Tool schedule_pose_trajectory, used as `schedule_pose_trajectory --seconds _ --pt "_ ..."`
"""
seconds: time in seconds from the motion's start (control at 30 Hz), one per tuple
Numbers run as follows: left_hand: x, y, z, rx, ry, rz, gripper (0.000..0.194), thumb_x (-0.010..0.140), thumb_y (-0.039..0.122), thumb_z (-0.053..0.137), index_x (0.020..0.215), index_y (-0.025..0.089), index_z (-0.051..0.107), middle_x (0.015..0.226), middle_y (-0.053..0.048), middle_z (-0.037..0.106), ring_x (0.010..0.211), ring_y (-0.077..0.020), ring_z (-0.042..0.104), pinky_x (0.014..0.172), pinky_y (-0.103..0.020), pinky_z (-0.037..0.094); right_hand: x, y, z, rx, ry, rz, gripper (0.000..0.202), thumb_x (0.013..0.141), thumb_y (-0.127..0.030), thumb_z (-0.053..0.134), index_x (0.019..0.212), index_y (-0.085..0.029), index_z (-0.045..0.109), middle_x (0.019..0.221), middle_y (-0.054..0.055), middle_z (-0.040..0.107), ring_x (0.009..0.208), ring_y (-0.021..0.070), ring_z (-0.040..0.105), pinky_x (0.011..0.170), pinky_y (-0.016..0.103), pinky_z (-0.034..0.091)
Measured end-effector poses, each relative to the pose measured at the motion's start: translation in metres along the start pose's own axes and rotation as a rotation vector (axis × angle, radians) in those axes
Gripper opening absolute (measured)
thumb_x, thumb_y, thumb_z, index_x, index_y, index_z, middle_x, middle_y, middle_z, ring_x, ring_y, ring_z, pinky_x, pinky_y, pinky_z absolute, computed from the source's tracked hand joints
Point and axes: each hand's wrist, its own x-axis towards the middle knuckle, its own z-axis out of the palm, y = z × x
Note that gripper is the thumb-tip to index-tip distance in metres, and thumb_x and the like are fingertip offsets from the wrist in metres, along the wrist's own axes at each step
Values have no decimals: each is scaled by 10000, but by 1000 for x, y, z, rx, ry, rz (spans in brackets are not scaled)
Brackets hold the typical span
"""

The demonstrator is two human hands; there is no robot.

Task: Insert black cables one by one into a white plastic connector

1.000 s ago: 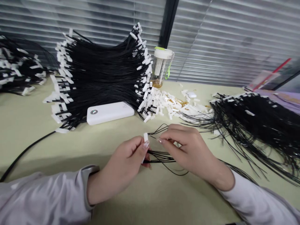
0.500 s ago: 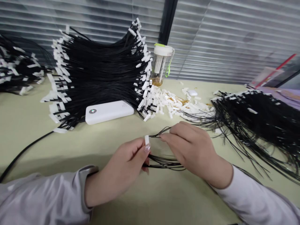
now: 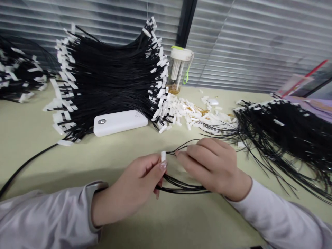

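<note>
Low in the middle, my left hand (image 3: 137, 186) is closed, pinching a white connector (image 3: 163, 156) upright between thumb and fingers, with black wires (image 3: 181, 185) coming out of the same grip toward the right. My right hand (image 3: 211, 164) is closed on thin black wires (image 3: 171, 152) just right of the connector, its fingertips pinching them. The lower wires curve beneath my right hand, where their far ends are hidden.
Behind my hands lie a tall stack of black cables (image 3: 111, 76), a white power bank (image 3: 120, 122), loose white connectors (image 3: 186, 112) and a bottle (image 3: 178, 69). More black wires (image 3: 293, 138) spread at the right; another bundle (image 3: 18, 74) is far left.
My right hand has shifted slightly, with its knuckles turned a little. The lower wires hang slightly lower. My left hand keeps its pinch on the connector.
</note>
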Motion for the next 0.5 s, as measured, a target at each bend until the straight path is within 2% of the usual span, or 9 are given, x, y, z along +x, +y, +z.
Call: schedule_pose_trajectory --seconds 0.17,0.23,0.3,0.33,0.4,0.47,0.5 --pt "2 0 1 9 48 -4 285 826 339 365 603 170 414 529 57 413 449 -58 397 424 -159 358 5 -2 11 103 -22 123 60 751 -167 508 752 -216 542 680 -3 557 617 123 432 539 262 328" --pt "4 -2 2 -51 108 -15 278 821 357 376 627 167 433 541 55 416 456 -58 400 422 -157 360 6 7 10 191 -2 305 84 759 -239 520 827 -189 526 764 24 563 698 134 477 597 263 372" --pt "6 -4 1 -128 183 -15 261 817 378 384 682 169 460 579 47 434 495 -67 428 449 -168 387 4 23 4 280 -65 536 182 772 -331 503 830 -159 510 772 44 560 695 126 497 604 253 392" --pt "7 -5 0 -161 215 -10 254 816 384 385 707 171 470 600 43 445 517 -73 445 469 -178 403 0 33 -1 320 -153 635 211 785 -365 474 777 -157 508 713 34 550 630 108 488 564 238 387" --pt "9 -8 -1 -210 259 6 243 816 384 390 733 174 479 632 38 464 543 -79 471 507 -200 427 -8 50 -11 436 -501 665 333 817 -400 394 598 -164 478 542 3 483 485 76 415 459 216 329" --pt "10 -9 -2 -245 282 17 236 817 374 394 727 173 478 640 38 473 552 -83 487 535 -219 439 -15 61 -20 637 -831 509 365 831 -390 363 567 -166 479 513 -5 459 470 71 399 441 208 304" --pt "11 -9 -2 -258 291 21 233 816 370 397 721 172 475 637 40 473 552 -84 493 540 -225 442 -17 61 -23 733 -939 415 351 837 -371 359 582 -167 488 522 -9 459 484 70 407 450 205 304"
